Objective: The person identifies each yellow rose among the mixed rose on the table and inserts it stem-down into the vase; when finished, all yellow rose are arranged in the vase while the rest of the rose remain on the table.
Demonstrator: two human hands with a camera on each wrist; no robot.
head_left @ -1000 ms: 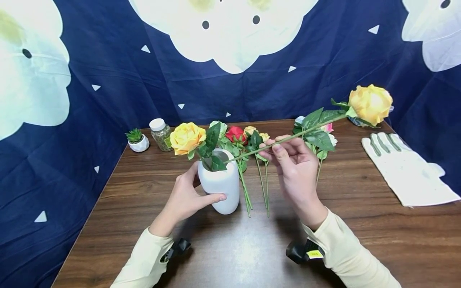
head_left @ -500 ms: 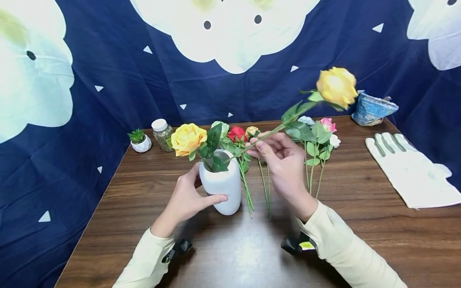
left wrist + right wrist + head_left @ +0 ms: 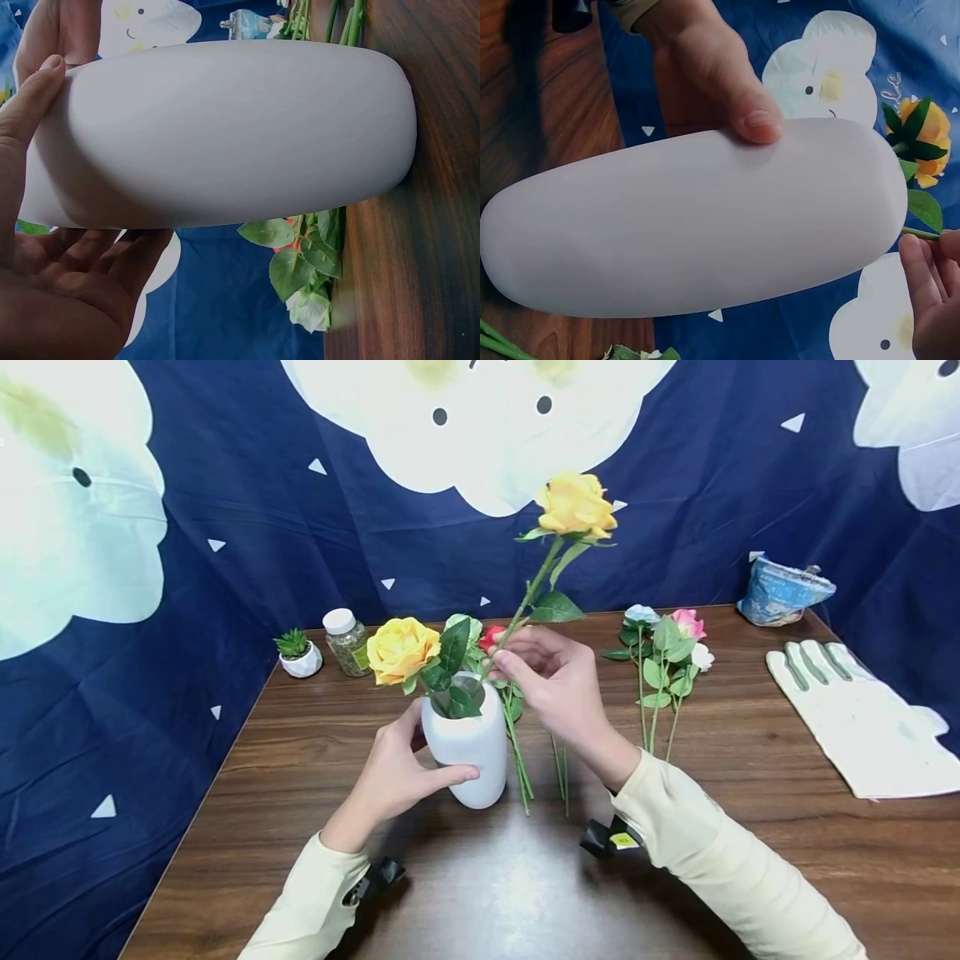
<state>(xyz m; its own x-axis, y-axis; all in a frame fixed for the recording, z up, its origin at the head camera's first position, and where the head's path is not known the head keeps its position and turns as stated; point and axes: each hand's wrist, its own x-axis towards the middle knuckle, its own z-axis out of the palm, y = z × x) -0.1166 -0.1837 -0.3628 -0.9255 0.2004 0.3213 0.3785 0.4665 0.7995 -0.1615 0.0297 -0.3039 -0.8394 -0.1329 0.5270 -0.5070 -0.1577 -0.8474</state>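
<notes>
A white vase (image 3: 468, 747) stands on the table, and my left hand (image 3: 401, 768) grips it from the left, thumb across the front. In the left wrist view the vase (image 3: 240, 135) fills the middle, with the left hand (image 3: 67, 292) around its upper part. One yellow rose (image 3: 402, 650) leans left out of the vase mouth. Above the vase, my right hand (image 3: 558, 681) pinches the stem of another yellow rose (image 3: 576, 506), its bloom high and tilted right. That stem's lower end is down in the vase mouth. The right wrist view shows the right hand (image 3: 937, 300) at the rim.
Behind the vase lie a red rose (image 3: 491, 637), a pale green rose and loose stems. To the right are pink, white and blue flowers (image 3: 686, 625), a white glove (image 3: 862, 727) and a blue bag (image 3: 783, 592). A jar (image 3: 347, 643) and small succulent (image 3: 298, 656) stand back left.
My right hand has moved left toward the vase. The rose it holds has swung from leaning far right to nearly upright. The left hand keeps its grip on the vase.
</notes>
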